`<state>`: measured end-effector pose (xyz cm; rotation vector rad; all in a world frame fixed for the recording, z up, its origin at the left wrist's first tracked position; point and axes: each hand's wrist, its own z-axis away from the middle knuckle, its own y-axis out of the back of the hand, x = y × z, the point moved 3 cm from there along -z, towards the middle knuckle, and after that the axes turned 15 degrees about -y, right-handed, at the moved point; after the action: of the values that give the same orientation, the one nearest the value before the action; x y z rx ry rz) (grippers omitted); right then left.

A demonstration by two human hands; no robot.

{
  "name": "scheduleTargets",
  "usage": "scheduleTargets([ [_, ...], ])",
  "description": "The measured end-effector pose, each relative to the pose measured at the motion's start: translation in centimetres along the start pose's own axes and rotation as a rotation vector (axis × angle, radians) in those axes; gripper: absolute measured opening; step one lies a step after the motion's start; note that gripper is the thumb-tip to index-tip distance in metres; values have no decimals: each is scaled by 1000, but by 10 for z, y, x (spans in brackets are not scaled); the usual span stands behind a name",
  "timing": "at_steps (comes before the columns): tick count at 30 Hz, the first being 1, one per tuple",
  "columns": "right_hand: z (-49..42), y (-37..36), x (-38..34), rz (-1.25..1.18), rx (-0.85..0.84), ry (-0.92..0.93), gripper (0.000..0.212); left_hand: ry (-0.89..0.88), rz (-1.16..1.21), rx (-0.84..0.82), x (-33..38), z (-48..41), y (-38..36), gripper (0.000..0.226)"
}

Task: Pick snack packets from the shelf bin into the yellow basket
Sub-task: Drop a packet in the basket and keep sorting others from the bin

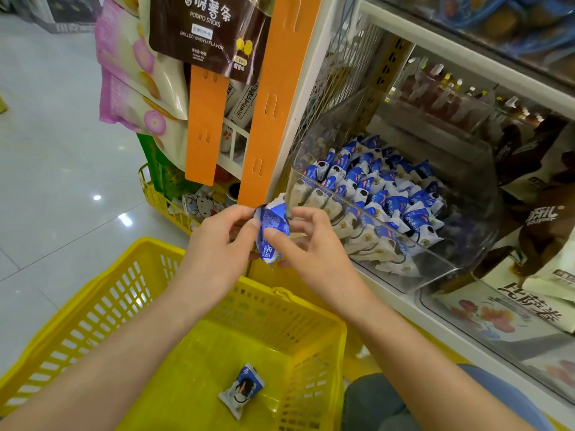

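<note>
We pinch a crinkled blue-and-white foil snack packet (pixel 271 223) with both hands, left hand (pixel 217 244) and right hand (pixel 314 253) each clamped on it, above the far rim of the yellow slotted plastic basket (pixel 93 293). Its print is too creased to read. A second packet (pixel 242 388) lies on the basket floor. The clear plastic shelf bin (pixel 460 265) holds many more. A hanging brown bag (pixel 202 26) reads "POTATO STICKS, GRILLED WAGYU FLAVOR".

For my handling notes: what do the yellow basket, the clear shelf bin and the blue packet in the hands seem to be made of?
Yellow basket: probably rigid moulded plastic, glossy; slotted lattice walls.
Shelf bin: clear hard plastic, perhaps acrylic; packets show through, edges glint.
Blue packet: thin shiny film, likely plastic, crumpled where left hand and right hand pinch it.
</note>
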<state>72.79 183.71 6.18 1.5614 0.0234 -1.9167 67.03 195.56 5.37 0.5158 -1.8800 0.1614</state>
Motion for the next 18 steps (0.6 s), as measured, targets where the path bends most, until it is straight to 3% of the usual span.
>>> scheduleTargets([
  [2,2,1,0,94,86,65,54,91,127,-21,0,1,-3,25],
  [5,4,2,2,241,174,147,50,206,242,-104,1,6,-10,21],
  [10,5,3,1,345,208,105,55,274,373,-146,1,8,-11,24],
  [14,3,4,-4,189,-2,-44,46,265,354,-141,-1,12,-13,20],
  [18,11,5,-10,113,-214,-32,48,261,264,2,-4,8,-8,12],
])
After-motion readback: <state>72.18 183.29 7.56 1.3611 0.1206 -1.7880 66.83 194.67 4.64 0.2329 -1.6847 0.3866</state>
